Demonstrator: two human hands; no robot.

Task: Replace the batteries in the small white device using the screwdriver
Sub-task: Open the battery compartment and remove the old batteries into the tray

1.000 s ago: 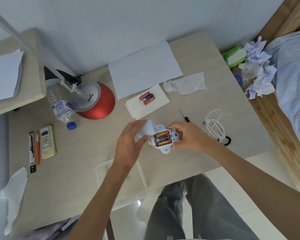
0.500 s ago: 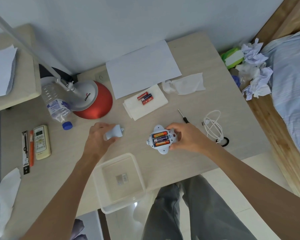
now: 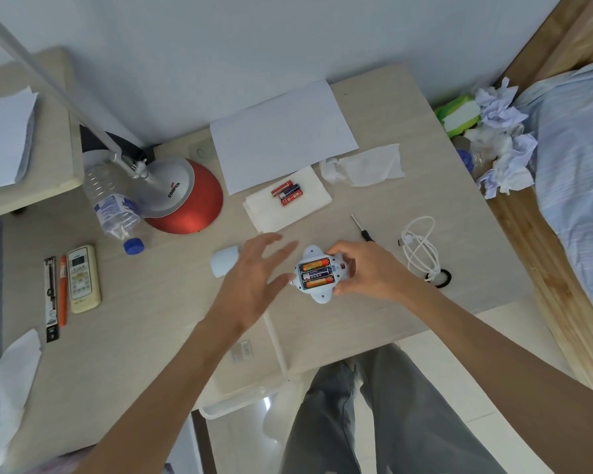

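Lying at the far left of the desk [image 3: 124, 336], a remote control [image 3: 82, 279] and a couple of pens are well out of the way, as is a plastic bottle [image 3: 112, 203] on its side by the red lamp base [image 3: 189, 203]. Nearer the middle, the white battery cover [image 3: 224, 264] rests on the desk just beside the left hand [image 3: 254, 285], probably parked there so it stays within reach. That hand is empty, fingers spread wide, hovering between the cover and the device. Behind it, three loose batteries [image 3: 287, 193] sit together on a folded tissue [image 3: 288, 205], which keeps them from rolling; I cannot tell if they are the fresh set. The small white device [image 3: 317, 273] lies back-up on the desk, compartment open, three batteries showing inside. The right hand [image 3: 367, 271] grips its right end, steadying it. Just past that hand the screwdriver [image 3: 362, 228] lies idle, and further right a coiled white cable [image 3: 420, 249]. My guess is the next job is prising out the cells.
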